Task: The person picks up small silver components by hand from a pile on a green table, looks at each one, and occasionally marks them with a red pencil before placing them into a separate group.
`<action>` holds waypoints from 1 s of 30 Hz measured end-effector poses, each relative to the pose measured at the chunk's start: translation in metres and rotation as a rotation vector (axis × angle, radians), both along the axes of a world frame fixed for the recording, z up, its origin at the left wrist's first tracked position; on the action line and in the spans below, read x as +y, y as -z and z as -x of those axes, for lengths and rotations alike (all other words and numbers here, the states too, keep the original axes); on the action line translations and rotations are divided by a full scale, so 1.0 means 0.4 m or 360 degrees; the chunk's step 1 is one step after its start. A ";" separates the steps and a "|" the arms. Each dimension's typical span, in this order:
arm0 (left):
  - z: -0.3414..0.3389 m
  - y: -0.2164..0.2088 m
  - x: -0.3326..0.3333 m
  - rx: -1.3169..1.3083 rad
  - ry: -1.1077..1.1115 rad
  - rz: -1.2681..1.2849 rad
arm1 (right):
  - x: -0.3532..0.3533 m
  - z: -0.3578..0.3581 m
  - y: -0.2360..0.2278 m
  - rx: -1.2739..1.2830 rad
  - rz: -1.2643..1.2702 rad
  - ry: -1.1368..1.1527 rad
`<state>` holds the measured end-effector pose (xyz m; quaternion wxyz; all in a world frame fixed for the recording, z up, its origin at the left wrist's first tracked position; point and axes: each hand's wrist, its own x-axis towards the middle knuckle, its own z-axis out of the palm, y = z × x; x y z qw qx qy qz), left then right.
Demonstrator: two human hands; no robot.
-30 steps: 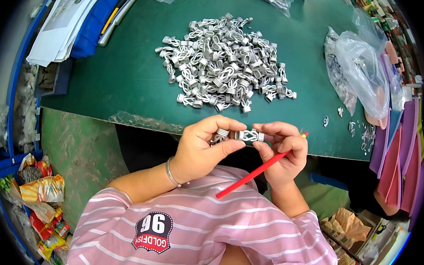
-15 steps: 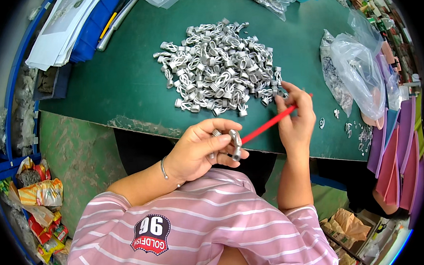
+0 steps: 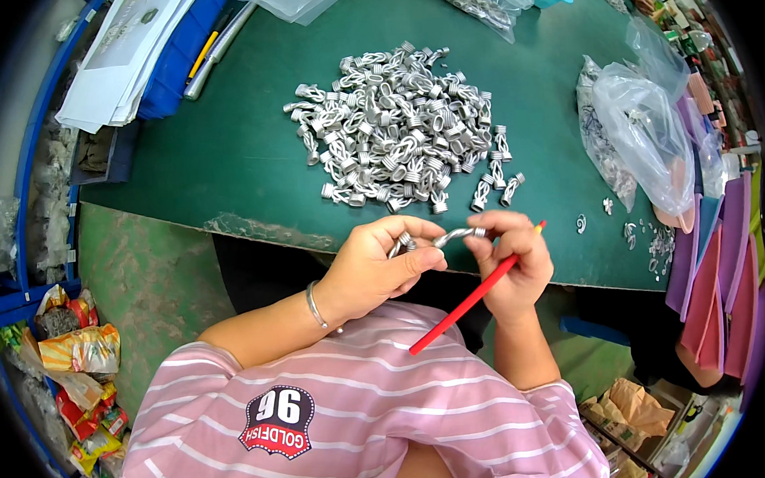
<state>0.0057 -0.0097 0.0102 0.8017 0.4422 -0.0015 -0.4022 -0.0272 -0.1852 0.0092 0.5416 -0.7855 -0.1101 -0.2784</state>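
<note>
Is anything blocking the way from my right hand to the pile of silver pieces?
No visible barrier; a few loose pieces lie on the green table between your right hand and the pile.

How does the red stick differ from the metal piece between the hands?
The red stick is long and straight; the metal piece is short and twisted. The stick is mostly red, the piece silvery. The left hand touches the piece, not the stick; the right hand holds both.
</note>
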 end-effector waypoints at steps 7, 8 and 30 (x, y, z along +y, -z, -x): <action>0.001 0.002 0.019 -0.0956 -0.0156 -0.0375 | 0.021 0.035 0.003 0.0535 -0.1035 -0.0362; 0.002 0.006 0.020 -0.1181 -0.0200 -0.0399 | 0.023 0.037 0.001 0.0665 -0.1234 -0.0407; -0.017 0.000 0.023 0.0323 0.0005 0.0257 | 0.059 0.044 0.005 -0.0146 -0.0378 -0.0305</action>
